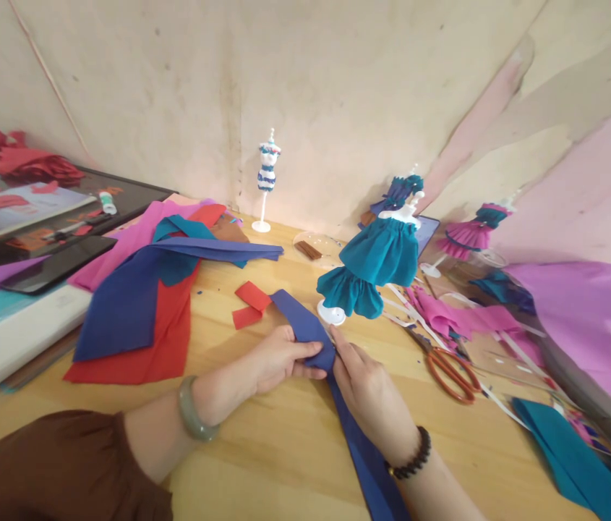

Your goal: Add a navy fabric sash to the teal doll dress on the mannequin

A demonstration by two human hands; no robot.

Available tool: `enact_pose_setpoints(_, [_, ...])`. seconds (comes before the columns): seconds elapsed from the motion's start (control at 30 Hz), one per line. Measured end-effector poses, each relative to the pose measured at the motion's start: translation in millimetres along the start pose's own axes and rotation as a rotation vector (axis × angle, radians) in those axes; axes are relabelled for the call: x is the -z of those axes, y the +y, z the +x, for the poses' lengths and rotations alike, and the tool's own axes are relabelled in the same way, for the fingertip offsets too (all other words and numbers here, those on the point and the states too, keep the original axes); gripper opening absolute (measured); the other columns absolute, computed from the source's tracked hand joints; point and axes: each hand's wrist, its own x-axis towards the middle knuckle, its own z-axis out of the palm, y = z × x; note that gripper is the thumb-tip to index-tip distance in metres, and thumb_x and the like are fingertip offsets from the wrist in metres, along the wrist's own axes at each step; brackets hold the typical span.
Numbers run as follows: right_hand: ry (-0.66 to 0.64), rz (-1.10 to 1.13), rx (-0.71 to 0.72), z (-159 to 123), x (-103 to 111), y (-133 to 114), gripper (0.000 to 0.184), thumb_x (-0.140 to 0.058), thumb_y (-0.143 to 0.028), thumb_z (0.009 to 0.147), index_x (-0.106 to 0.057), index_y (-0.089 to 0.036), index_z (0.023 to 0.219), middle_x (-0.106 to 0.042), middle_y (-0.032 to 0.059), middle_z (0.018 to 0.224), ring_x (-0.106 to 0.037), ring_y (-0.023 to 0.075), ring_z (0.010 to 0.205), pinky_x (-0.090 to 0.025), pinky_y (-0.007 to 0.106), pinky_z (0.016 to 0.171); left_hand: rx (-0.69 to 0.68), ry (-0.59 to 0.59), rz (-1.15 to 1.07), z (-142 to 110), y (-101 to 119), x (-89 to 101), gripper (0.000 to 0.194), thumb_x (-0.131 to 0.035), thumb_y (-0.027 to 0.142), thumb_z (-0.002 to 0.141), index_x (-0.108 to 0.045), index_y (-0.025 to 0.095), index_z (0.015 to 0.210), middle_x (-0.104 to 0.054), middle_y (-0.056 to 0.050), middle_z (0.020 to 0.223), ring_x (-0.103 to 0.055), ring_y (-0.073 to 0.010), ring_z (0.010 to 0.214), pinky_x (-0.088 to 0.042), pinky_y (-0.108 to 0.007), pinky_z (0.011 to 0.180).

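Observation:
Between both hands is a long blue strip of fabric or crepe paper; which material, I cannot tell. My left hand pinches it, with the thumb on top and fingers beneath. My right hand grips the same strip at its right edge, its fingertips partly hidden. From there the strip's tail runs down toward the front edge of the view. Two small red pieces lie just behind the strip's upper end. Right behind the hands stands a mini dress form in a teal ruffled dress on a white round base.
Blue, red and pink sheets are heaped at left, beside a black phone. Orange-handled scissors lie at right among scraps. Another mini dress form stands by the wall. A folded teal piece rests front right.

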Motion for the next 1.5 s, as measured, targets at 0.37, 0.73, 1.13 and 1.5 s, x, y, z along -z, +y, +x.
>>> enact_pose_setpoints(0.37, [-0.005,-0.011,-0.011,0,-1,1,0.053,-0.035,-0.011,0.091,-0.038,-0.016,0.144,-0.069,0.0088,0.082,-0.069,0.0222,0.072,-0.059,0.034,0.065,0.032,-0.004,0.057,-1,-2,-2.1,0.01,-0.063,0.008,0.078,-0.07,0.015,0.08,-0.07,-0.002,0.078,-0.066,-0.015,0.072,-0.056,-0.026,0.064])
enact_pose_setpoints(0.73, [0.039,0.087,-0.044,0,1,0,0.048,-0.037,-0.014,0.092,-0.043,-0.014,0.14,-0.068,0.0113,0.092,-0.068,0.0235,0.077,-0.059,0.038,0.069,0.049,-0.007,0.052,-1,0,0.1,0.022,-0.075,0.014,0.071,-0.068,0.01,0.091,-0.069,-0.006,0.082,-0.066,-0.016,0.07,-0.057,-0.026,0.059])
enact_pose_setpoints(1.13, [0.061,0.172,-0.067,-3,-4,2,0.05,-0.04,-0.016,0.091,-0.039,-0.016,0.142,-0.07,0.0132,0.105,-0.07,0.025,0.086,-0.059,0.038,0.07,0.019,-0.046,0.192,1,4,7.8,0.033,-0.079,0.02,0.067,-0.066,0.011,0.096,-0.069,-0.009,0.092,-0.067,-0.0189,0.077,-0.054,-0.024,0.052])
enact_pose_setpoints(1.5, [0.053,0.383,0.012,-2,0,1,0.042,-0.038,-0.006,0.089,-0.061,-0.022,0.121,-0.064,0.0089,0.105,-0.065,0.0179,0.095,-0.056,0.031,0.08,0.028,-0.1,0.18,2,5,12.1,0.047,-0.085,0.022,0.061,-0.066,0.015,0.103,-0.068,-0.005,0.085,-0.067,-0.0157,0.072,-0.05,-0.017,0.047])
